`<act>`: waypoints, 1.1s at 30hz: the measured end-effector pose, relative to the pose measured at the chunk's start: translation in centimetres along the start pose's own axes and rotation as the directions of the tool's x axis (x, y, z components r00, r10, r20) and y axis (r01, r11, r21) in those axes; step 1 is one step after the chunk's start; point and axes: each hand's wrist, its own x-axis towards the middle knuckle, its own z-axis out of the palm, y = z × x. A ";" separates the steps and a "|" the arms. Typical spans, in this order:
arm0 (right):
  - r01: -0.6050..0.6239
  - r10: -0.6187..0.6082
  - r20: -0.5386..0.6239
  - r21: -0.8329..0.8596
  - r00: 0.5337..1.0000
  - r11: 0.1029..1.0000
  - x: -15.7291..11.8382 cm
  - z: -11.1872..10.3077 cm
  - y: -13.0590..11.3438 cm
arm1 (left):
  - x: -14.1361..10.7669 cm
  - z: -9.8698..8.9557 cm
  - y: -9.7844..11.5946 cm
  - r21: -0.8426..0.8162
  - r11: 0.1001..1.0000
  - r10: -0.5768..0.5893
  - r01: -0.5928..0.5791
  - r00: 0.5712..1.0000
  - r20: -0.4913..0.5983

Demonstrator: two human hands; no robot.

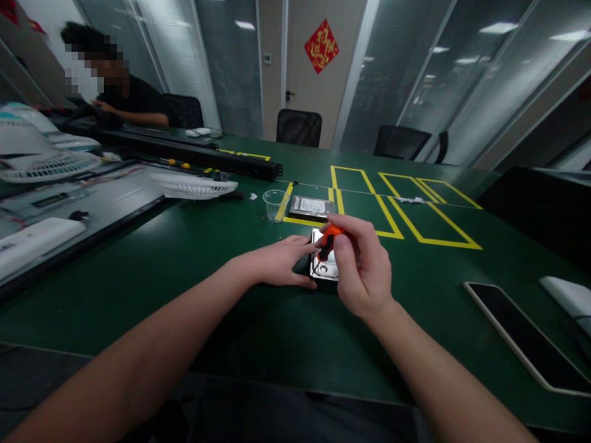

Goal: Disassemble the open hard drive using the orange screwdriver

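Note:
On the green table in front of me lies a silver hard drive [329,271], partly covered by both hands. My left hand [285,258] grips its left side, with the thumb by the near corner and the fingers by the far one. An orange and black screwdriver [329,241] is pinched in my right hand [362,261]. Its thin shaft points down at the left edge of the drive's metal face; whether the tip sits in a screw is too small to tell. Just beyond is a second hard drive [311,207], label up, beside a clear plastic cup [275,206].
A phone [526,335] lies at the right, near a white object [567,298]. White fan parts [194,186], a flat metal panel [96,194] and a long black bar [198,154] fill the left. Yellow tape [392,221] marks the table. Another person [133,98] sits at the far left.

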 end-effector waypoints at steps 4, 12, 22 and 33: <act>-0.001 0.002 -0.020 0.010 1.000 1.000 -0.1 0.1 0.1 | 0.0 0.1 0.0 0.006 1.000 0.021 -0.021 1.000 -0.019; -0.012 0.013 -0.085 0.016 0.996 1.000 -0.6 0.8 0.8 | -0.1 0.6 -1.0 0.013 0.999 0.030 -0.030 0.999 -0.020; -0.003 0.002 -0.009 -0.014 1.000 1.000 -0.5 0.4 0.9 | -0.2 0.3 -0.4 -0.004 1.000 0.002 -0.002 1.000 -0.025; 0.019 -0.019 -0.007 0.033 1.000 0.999 -0.1 0.0 0.1 | 0.0 0.2 -0.3 0.037 0.999 -0.013 0.013 1.000 -0.003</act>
